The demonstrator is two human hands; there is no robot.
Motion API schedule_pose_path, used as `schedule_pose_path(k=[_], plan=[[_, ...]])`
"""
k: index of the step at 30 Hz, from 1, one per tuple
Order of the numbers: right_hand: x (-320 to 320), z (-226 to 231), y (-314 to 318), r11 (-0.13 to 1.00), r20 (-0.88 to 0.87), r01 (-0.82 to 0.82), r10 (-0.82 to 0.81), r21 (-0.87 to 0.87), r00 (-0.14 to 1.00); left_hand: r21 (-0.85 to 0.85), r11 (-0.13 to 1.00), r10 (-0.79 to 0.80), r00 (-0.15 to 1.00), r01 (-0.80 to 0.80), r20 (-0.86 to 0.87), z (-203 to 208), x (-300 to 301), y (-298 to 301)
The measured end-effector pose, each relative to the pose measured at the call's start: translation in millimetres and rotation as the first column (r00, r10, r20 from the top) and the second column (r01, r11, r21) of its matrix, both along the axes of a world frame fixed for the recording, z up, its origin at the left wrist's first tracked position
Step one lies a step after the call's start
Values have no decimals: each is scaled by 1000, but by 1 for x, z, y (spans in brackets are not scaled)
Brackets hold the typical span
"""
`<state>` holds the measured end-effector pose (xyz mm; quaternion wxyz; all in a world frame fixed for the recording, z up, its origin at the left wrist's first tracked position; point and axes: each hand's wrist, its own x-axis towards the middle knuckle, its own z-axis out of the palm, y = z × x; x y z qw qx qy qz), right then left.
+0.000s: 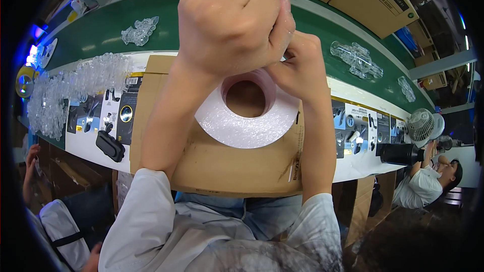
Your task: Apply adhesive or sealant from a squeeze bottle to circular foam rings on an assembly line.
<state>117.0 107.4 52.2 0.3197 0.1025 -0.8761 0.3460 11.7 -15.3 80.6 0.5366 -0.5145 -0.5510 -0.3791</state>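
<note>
Both my hands are raised close together above a big shiny white roll (242, 128) with a wide round hole. The roll lies flat on a brown cardboard sheet (227, 168). My left hand (234, 27) is balled into a fist, its thumb side turned toward the right hand. Just beside and partly behind it, my right hand (300, 65) is closed with its fingers curled in. Whatever the fingers hold, if anything, is hidden from view. The far edge of the roll is covered by my hands and wrists.
Clear plastic pieces are heaped at the left (83, 83); a clear cluster (355, 60) sits on the green conveyor belt (166, 27). A black case (110, 146), a black cylinder (401, 154) and a white fan (423, 123) flank me. A co-worker (423, 186) is at the right.
</note>
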Motion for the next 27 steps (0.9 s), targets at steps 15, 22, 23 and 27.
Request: schedule_pose_path(k=[15,22,23,27], plan=[[-2,-3,0,999,27,1,0,-32,1000,-20,1000,6,1000,-5,17,-3,-1,1],[-3,-6,1,999,32,-17,18,-44,999,-60,997,39,999,-38,29,-4,-2,0],[-3,-6,1,999,39,-17,19,-50,999,-75,996,58,998,-55,34,-4,-2,-1],[-6,-5,2,999,-1,-7,7,-50,1000,-104,995,17,998,-10,66,-1,3,-6]])
